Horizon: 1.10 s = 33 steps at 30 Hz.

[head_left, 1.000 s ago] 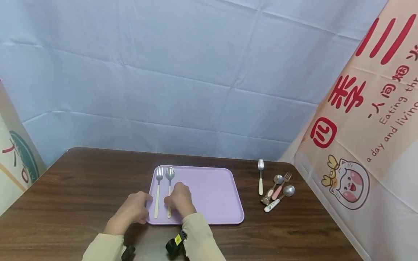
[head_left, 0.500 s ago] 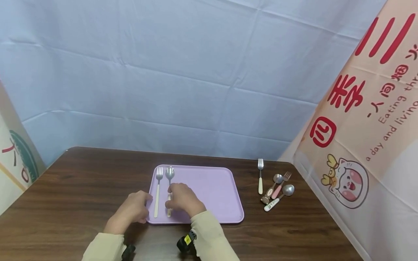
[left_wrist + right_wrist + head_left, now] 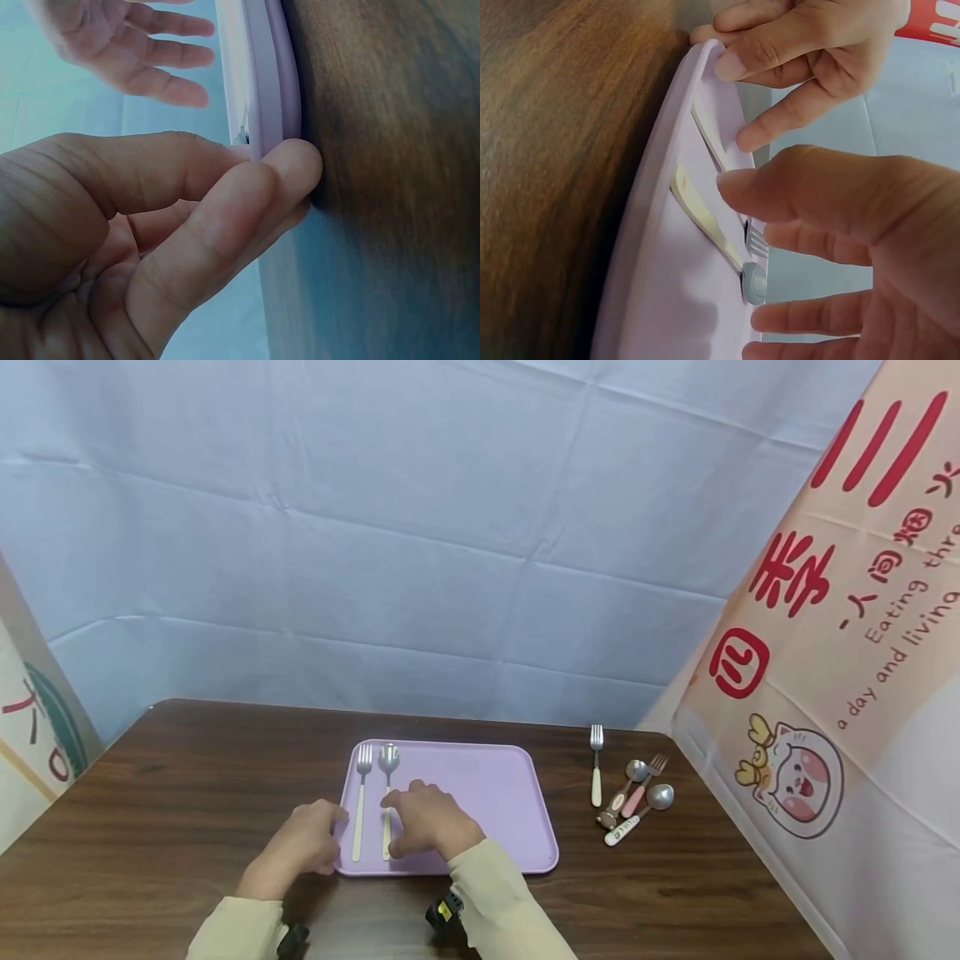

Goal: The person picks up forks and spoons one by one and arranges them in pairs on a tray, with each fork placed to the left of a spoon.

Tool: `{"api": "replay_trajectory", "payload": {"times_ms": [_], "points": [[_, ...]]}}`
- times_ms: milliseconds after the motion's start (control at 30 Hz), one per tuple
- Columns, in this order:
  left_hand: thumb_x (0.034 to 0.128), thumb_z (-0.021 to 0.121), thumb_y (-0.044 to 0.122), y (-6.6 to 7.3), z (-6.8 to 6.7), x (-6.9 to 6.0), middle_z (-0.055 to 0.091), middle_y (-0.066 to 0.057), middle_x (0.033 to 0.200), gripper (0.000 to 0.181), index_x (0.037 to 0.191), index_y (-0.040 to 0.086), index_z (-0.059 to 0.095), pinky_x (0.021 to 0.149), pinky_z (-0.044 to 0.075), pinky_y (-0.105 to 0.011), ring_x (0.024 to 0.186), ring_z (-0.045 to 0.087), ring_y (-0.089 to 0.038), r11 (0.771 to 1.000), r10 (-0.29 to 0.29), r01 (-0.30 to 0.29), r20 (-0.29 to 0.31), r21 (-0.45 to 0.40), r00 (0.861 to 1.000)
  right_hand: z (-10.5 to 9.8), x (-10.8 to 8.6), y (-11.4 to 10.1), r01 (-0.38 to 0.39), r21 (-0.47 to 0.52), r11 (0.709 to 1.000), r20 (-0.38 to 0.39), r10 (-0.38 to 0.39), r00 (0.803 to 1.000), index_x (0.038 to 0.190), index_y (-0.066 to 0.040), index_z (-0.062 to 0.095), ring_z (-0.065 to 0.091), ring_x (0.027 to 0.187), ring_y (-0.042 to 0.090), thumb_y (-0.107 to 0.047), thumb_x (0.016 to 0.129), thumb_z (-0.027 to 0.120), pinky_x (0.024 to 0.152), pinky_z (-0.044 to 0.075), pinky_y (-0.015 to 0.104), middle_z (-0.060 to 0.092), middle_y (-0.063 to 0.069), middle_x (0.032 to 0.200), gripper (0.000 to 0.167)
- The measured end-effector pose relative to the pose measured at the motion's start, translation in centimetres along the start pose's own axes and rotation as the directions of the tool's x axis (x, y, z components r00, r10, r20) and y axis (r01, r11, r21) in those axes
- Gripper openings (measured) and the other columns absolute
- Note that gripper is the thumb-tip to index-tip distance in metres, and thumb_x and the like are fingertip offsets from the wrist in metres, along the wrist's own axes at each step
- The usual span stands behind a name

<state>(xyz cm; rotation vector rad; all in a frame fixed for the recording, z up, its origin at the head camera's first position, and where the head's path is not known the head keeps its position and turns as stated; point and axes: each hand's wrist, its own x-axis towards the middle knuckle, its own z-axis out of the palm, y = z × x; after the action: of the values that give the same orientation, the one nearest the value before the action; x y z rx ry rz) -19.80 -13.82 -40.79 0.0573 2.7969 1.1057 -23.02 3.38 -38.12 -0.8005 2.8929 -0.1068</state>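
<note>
Step in hand, in my judgement: laying cutlery in order on the purple tray, which lies on the table in front of me. The cream-handled fork lies along the tray's left side; the cream-handled spoon lies just right of it, roughly parallel, not touching. My left hand pinches the tray's left rim at the near end, thumb and fingers together on it. My right hand is over the spoon, thumb and fingers spread well apart, gripping nothing; I see no contact with the spoon. Right of the tray, a second fork lies apart from a cluster of small cutlery. Next move, I judge, calls for lifting the right hand clear without nudging the spoon.
</note>
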Motion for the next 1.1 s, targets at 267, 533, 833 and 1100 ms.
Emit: {"api": "replay_trajectory", "payload": {"times_ms": [267,533,833,1100], "points": [[0.0627,0.062,-0.017,0.0,0.0,0.0,0.056,-0.031,0.097,0.049,0.112,-0.013,0.058,0.041,0.051,-0.025,0.049,0.055,-0.017,1.000,-0.019,0.018,0.013,0.017,1.000,0.3,0.1,0.1,-0.002,-0.019,1.000,-0.022,0.001,1.000,0.117,-0.022,0.064,0.055,0.088,0.020,-0.030,0.061,0.082,0.065,0.049,0.033,0.059,0.002,0.102,0.060],[0.0645,0.064,-0.017,0.1,-0.1,0.0,0.056,-0.031,0.099,0.048,0.112,-0.013,0.058,0.042,0.052,-0.025,0.054,0.055,-0.018,0.999,-0.033,0.032,0.031,0.028,0.999,0.1,-0.4,1.6,-0.050,-0.011,0.999,-0.023,0.050,0.998,0.117,-0.020,0.064,0.054,0.089,0.021,-0.028,0.063,0.079,0.069,0.049,0.037,0.058,0.002,0.102,0.056],[0.0624,0.063,-0.017,-0.1,-0.1,0.1,0.056,-0.032,0.097,0.050,0.112,-0.013,0.058,0.041,0.052,-0.025,0.050,0.056,-0.017,0.999,-0.026,0.026,0.018,0.019,0.999,0.0,-1.2,3.9,-0.078,0.028,0.997,-0.060,0.080,0.995,0.113,-0.017,0.066,0.055,0.091,0.023,-0.025,0.063,0.077,0.070,0.049,0.040,0.059,0.004,0.102,0.051],[0.0616,0.062,-0.017,-0.1,0.0,0.2,0.056,-0.032,0.099,0.052,0.113,-0.013,0.058,0.040,0.052,-0.025,0.049,0.056,-0.017,0.999,-0.030,0.030,0.016,0.017,0.999,0.1,-1.8,5.9,-0.108,0.065,0.992,-0.085,0.114,0.990,0.111,-0.015,0.066,0.055,0.092,0.026,-0.022,0.062,0.074,0.073,0.049,0.044,0.058,0.006,0.101,0.050]]}}
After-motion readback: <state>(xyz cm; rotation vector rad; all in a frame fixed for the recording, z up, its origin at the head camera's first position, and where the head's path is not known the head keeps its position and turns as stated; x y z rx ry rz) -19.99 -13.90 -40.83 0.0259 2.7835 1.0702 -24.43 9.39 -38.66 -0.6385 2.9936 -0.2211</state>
